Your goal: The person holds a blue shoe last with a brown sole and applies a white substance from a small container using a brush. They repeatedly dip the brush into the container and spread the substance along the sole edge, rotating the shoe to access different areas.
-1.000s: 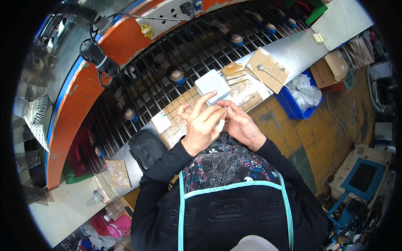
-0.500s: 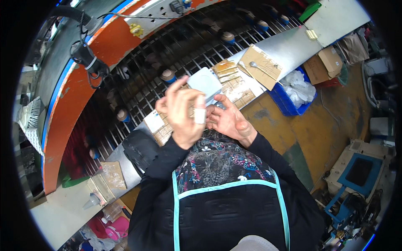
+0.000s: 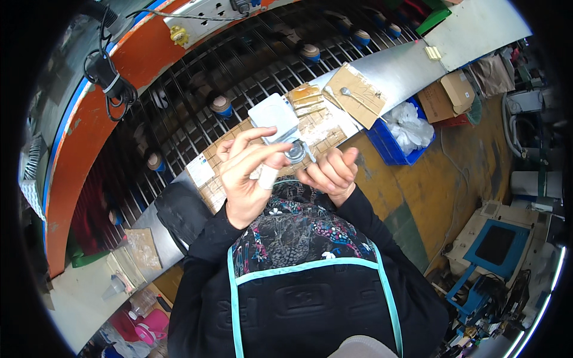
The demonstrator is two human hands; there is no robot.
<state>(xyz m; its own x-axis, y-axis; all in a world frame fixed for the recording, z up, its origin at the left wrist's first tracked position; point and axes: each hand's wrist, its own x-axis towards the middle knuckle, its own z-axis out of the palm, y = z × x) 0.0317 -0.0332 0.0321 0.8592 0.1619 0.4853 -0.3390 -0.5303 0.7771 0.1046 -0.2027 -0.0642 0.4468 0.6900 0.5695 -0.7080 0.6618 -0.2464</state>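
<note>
A small round grey piece [image 3: 295, 153] with a ring-like face sits in front of my body, just below a pale rounded-square box [image 3: 273, 116]. My left hand [image 3: 246, 174] has its thumb and forefinger brought together at the left side of this piece, seemingly pinching it; the other fingers stretch toward the box. A white wrap covers part of the left thumb. My right hand [image 3: 334, 172] is close by on the right, fingers curled in and thumb raised. What its fingers hold, if anything, is hidden.
Cardboard [image 3: 206, 173] lies on the metal ledge, with amber blocks [image 3: 305, 98] and two thin sticks on another cardboard sheet [image 3: 353, 92]. Behind is a rack of metal rods [image 3: 256, 71] with blue-banded holders. A blue bin [image 3: 382, 143] with plastic bags stands right; a black bundle [image 3: 182, 212] lies left.
The whole view has shifted slightly left. My left hand has lowered to the round grey piece. My right hand has drawn back from it, its spread fingers now curled in.
</note>
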